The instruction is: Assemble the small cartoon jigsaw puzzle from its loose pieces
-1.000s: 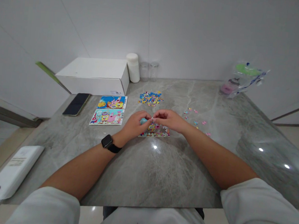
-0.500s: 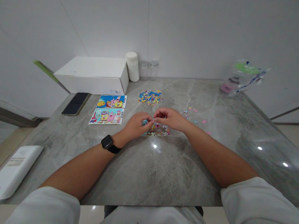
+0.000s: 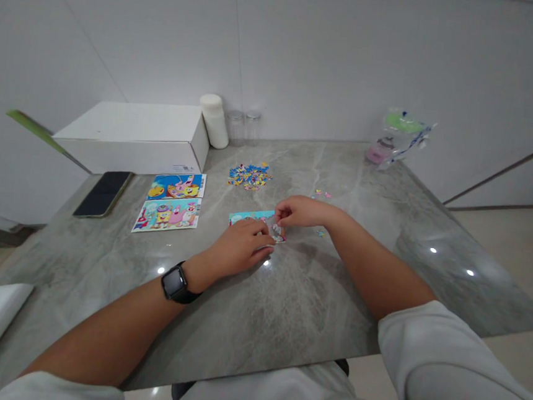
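Our left hand [image 3: 242,249] lies low across the near side of a rectangular jigsaw puzzle [image 3: 245,216], its fingers loosely curved and slightly parted; we cannot tell whether it grips the edge. Our right hand [image 3: 299,211] is at the puzzle's right end, fingers curled in with their tips close together — whether a piece is pinched between them, we cannot tell. The puzzle lies on the gray marbled table [image 3: 303,309] in front of us, much of it hidden under our hands, its teal far edge showing.

Beyond it we see a heap of loose puzzle pieces [image 3: 250,175], mostly blue and yellow, and a few scattered pieces [image 3: 320,233] near our right wrist. To the left, two SpongeBob picture cards [image 3: 167,214] lie one above the other, with a dark smartphone [image 3: 103,194] beside them. Farther back stand a white box [image 3: 130,154], a white bottle [image 3: 214,122] and two clear glasses [image 3: 252,130] — all near the wall. We wear a black smartwatch [image 3: 174,283] on our left wrist.
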A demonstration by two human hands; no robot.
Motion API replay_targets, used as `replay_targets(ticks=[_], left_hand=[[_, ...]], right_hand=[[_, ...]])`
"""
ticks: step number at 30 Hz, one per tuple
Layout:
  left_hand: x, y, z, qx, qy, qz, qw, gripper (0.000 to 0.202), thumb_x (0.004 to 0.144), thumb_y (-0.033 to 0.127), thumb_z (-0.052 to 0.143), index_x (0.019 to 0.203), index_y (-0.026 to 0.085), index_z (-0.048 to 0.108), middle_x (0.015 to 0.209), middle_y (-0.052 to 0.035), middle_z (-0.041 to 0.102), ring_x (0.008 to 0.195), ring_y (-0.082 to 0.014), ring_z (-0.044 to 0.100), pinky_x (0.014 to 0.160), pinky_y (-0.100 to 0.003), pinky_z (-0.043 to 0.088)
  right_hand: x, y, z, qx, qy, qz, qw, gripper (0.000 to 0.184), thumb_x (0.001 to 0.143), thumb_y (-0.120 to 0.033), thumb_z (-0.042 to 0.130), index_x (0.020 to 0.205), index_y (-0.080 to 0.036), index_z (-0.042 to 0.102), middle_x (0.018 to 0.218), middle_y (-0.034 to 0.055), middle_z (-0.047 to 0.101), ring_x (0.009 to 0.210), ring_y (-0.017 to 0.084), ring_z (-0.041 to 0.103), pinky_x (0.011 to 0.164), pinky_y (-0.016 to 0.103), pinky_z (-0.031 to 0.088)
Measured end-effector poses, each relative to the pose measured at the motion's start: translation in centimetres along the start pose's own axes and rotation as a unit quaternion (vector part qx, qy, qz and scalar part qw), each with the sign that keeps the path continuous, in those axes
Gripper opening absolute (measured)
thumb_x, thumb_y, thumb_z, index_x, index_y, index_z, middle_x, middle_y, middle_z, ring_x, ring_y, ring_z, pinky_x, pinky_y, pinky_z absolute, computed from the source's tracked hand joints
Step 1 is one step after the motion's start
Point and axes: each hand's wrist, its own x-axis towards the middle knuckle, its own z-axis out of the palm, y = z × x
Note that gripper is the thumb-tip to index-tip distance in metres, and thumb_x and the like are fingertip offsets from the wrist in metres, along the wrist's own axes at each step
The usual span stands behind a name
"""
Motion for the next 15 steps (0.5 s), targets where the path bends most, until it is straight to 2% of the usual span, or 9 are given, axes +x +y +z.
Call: replay_targets(ticks=[8, 15], left_hand=[[-0.2, -0.3, 0.5, 0.037, -0.025, 0.024, 0.999, 0.03, 0.106, 0.038, 0.058, 0.128, 0.028, 0.075, 0.118, -0.0095, 0.067, 0.109, -0.0262, 0.061, 0.097, -0.043, 0.05], [-0.2, -0.4, 0.5, 0.035, -0.034, 0.02, 0.999, 0.033, 0.106, 0.041, 0.057, 0.131, 0.029, 0.074, 0.12, -0.0099, 0.065, 0.111, -0.0268, 0.059, 0.098, -0.044, 0.049]], right_hand=[[-0.2, -1.8, 0.1, -0.09, -0.059, 0.039, 0.993, 0.018, 0.086, -0.018, 0.066, 0.098, -0.017, 0.081, 0.09, 0.0026, 0.081, 0.078, 0.014, 0.067, 0.066, 0.021, 0.042], [0.0, -2.0, 0.5, -0.106, -0.059, 0.058, 0.991, 0.019, 0.088, -0.018, 0.066, 0.1, -0.017, 0.081, 0.092, 0.0034, 0.081, 0.079, 0.014, 0.067, 0.067, 0.021, 0.042]])
